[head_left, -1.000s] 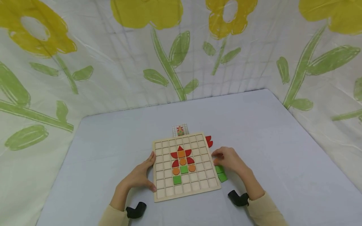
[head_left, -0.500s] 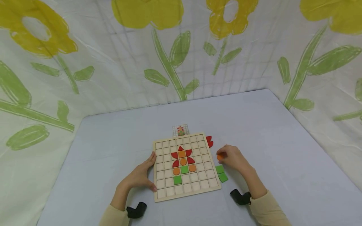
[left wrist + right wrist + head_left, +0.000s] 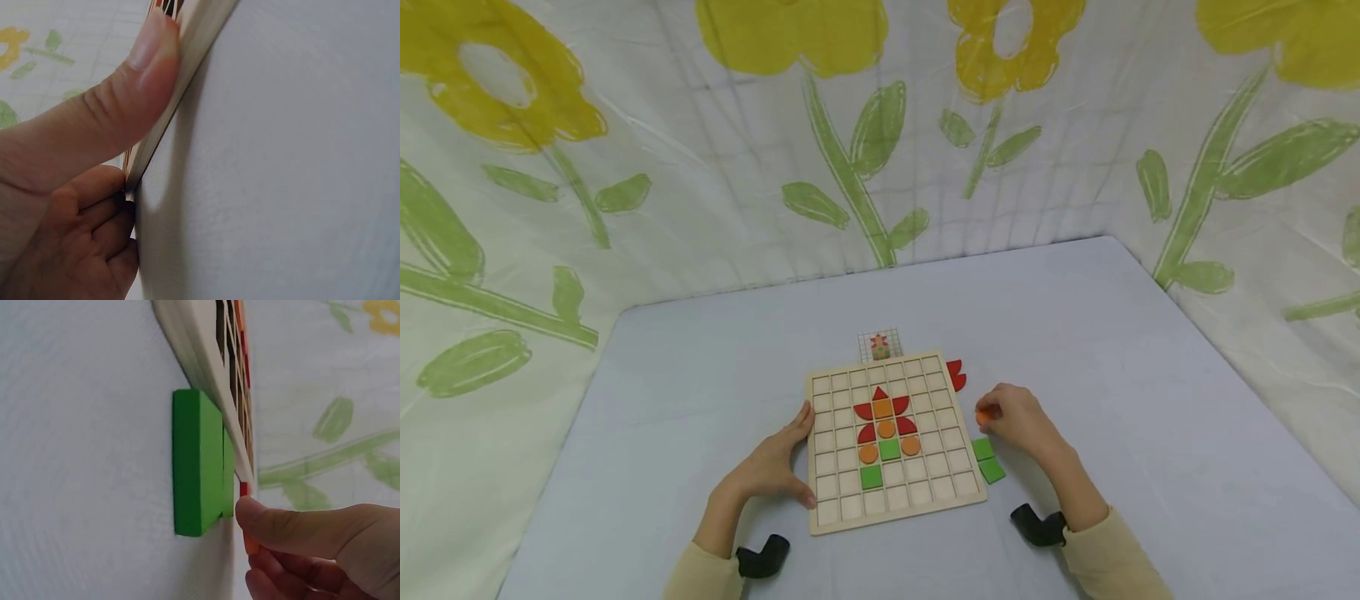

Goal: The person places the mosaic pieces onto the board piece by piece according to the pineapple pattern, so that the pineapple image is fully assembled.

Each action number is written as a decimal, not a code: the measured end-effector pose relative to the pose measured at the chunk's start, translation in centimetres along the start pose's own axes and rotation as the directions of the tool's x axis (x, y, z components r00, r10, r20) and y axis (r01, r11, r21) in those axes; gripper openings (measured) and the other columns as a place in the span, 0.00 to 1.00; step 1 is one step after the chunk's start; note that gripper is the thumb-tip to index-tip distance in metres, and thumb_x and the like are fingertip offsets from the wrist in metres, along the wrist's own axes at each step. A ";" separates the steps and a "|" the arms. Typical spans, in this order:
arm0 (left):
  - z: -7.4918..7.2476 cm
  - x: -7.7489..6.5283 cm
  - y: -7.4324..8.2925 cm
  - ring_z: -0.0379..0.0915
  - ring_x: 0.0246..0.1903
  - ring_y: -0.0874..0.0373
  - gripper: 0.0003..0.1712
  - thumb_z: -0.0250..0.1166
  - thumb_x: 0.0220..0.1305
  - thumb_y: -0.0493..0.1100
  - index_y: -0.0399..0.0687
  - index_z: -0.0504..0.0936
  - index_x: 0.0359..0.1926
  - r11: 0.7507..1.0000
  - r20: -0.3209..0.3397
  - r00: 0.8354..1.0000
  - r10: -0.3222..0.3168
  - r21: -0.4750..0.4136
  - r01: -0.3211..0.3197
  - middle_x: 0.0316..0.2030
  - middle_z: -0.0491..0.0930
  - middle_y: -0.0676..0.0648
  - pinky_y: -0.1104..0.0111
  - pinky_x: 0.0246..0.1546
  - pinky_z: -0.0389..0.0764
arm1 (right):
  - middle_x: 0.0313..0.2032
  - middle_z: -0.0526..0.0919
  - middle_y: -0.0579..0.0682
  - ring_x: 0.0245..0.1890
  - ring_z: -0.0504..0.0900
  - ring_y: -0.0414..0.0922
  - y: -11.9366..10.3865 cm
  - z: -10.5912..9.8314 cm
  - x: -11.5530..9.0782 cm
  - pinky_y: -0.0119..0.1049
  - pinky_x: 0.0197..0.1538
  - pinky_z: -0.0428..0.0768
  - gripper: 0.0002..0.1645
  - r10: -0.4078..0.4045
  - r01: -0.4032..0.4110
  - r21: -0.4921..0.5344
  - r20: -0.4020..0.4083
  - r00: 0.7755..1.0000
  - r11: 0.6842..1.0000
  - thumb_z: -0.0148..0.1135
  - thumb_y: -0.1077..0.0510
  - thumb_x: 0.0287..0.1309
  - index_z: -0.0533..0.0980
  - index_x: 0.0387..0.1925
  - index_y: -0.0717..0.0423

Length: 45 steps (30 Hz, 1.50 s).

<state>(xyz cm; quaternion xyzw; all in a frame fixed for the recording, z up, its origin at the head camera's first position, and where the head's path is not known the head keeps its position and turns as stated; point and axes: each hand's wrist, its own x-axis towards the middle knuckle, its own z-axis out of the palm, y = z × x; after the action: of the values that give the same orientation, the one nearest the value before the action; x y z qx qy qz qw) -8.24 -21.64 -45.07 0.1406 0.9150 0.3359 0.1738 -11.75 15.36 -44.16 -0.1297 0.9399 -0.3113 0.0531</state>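
A wooden grid board (image 3: 928,492) lies on the table, with red, orange and green pieces set in its cells. My left hand (image 3: 767,468) rests along the board's left edge, thumb near the front corner and fingers farther up the side. Beyond the right edge, my right hand (image 3: 1017,419) pinches an orange piece (image 3: 250,544) between thumb and fingers; its rounded outline is partly covered. Close by, two green squares (image 3: 987,461) lie against the board's right side. In the right wrist view the nearer green square (image 3: 199,464) stands out beside the board's rim.
Red curved pieces (image 3: 955,376) lie by the board's upper right edge. Behind the board is a small pattern card (image 3: 878,344) with a printed grid figure. The pale tabletop (image 3: 715,358) ends at a flower-printed cloth (image 3: 730,175). A black device (image 3: 1037,527) is strapped at each wrist.
My right hand has drawn slightly away from the board's right edge with the orange piece, then stayed there. The left hand and the board have held still.
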 end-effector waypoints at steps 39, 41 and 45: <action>0.1 -0.1 0.0 0.42 0.72 0.37 0.75 0.86 0.24 0.44 0.29 0.51 0.72 1.000 0.001 1.000 0.005 -0.013 -0.005 0.74 0.42 0.37 0.44 0.67 0.54 | 0.33 0.82 0.45 0.35 0.76 0.40 -8.2 6.4 -1.2 0.31 0.40 0.79 0.11 -0.283 0.261 0.132 0.189 0.940 0.956 0.74 0.66 0.47 0.84 0.36 0.60; 0.1 -0.1 0.0 0.42 0.72 0.37 0.75 0.86 0.24 0.44 0.29 0.51 0.72 1.000 0.001 1.000 0.004 -0.015 -0.004 0.74 0.42 0.37 0.44 0.67 0.54 | 0.33 0.83 0.44 0.35 0.75 0.39 -8.3 6.6 -1.2 0.31 0.40 0.78 0.12 -0.292 0.276 0.101 0.196 0.936 0.956 0.74 0.66 0.46 0.85 0.36 0.59; 0.1 -0.1 0.0 0.42 0.72 0.37 0.75 0.85 0.25 0.44 0.29 0.50 0.72 1.000 0.000 1.000 0.005 -0.020 -0.005 0.74 0.42 0.37 0.44 0.67 0.54 | 0.32 0.82 0.43 0.33 0.74 0.37 -8.4 6.9 -1.1 0.30 0.39 0.78 0.13 -0.310 0.306 0.052 0.196 0.930 0.951 0.76 0.64 0.45 0.85 0.36 0.58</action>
<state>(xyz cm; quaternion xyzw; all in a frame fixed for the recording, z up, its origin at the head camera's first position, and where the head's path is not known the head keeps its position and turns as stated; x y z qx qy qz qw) -8.13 -21.64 -45.09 0.1412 0.9112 0.3454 0.1745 -7.68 5.21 -44.61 -0.3060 0.8944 -0.3105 0.1001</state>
